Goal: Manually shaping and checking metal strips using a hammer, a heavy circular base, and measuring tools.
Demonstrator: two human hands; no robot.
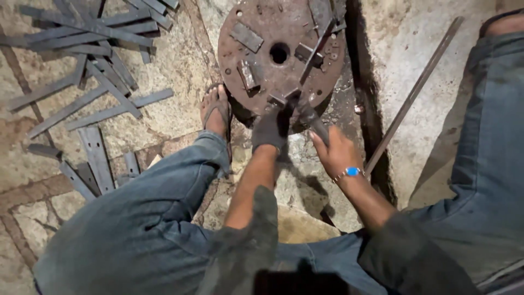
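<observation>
Here the left hand [268, 130], gloved, is closed on a strip at the lower rim of the disc [281, 54], upper centre; the right hand [334, 150] is wrapped round a tool [310, 117]. Best brace both firmly.

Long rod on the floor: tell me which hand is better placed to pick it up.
Probably the right hand. It lies close beside the long rod, on the same side. The gloved left hand is farther off, at the rusty round plate.

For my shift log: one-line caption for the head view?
Gloved left hand and bare right hand work a tool at a rusty round plate's edge.
</observation>
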